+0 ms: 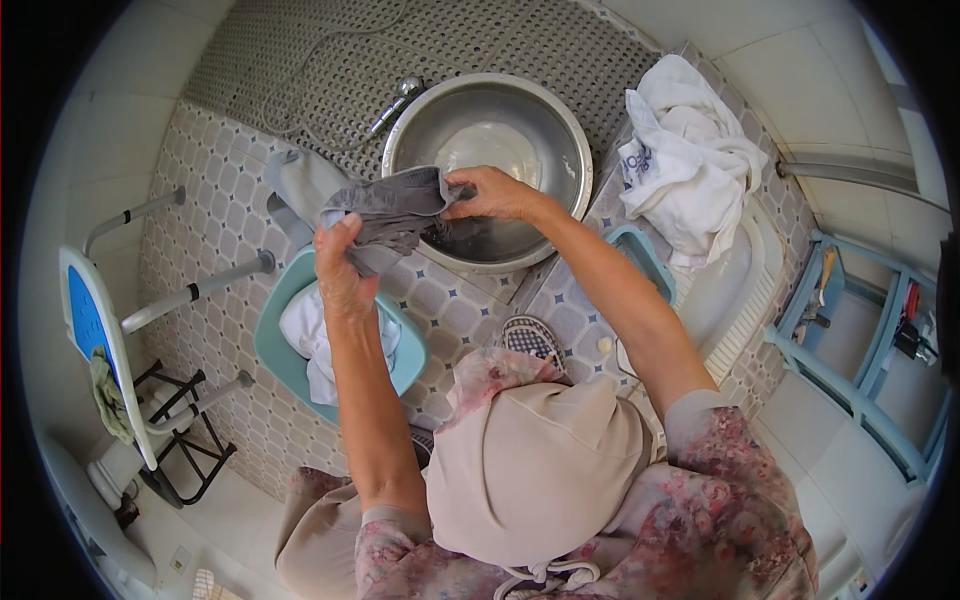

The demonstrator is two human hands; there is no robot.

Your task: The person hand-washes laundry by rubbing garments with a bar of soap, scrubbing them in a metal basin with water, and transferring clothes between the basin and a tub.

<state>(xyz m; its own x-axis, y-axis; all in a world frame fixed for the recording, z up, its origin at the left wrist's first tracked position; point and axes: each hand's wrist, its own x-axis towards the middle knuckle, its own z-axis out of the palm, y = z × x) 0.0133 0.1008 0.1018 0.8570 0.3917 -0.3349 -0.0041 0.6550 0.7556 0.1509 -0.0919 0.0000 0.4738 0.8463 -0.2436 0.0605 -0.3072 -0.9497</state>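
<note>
A grey cloth garment (395, 205) is stretched between my two hands, partly over the near left rim of a large metal basin (573, 130). My left hand (343, 265) grips its left end, thumb on top. The other end is pinched in my right hand (490, 193), above the basin. Whitish water shows in the basin's bottom. Below my left hand stands a light teal tub (410, 358) with white cloth (318, 345) in it. A pale grey cloth (303, 180) lies just behind the held garment, left of the basin.
White towels (695, 150) are heaped at the right, by a squat toilet (745, 285) and a small teal basin (640, 255). A shower head (408, 90) lies beside the metal basin on a perforated mat (300, 50). A white-and-blue chair (95, 330) stands left, a blue shelf (850, 385) right.
</note>
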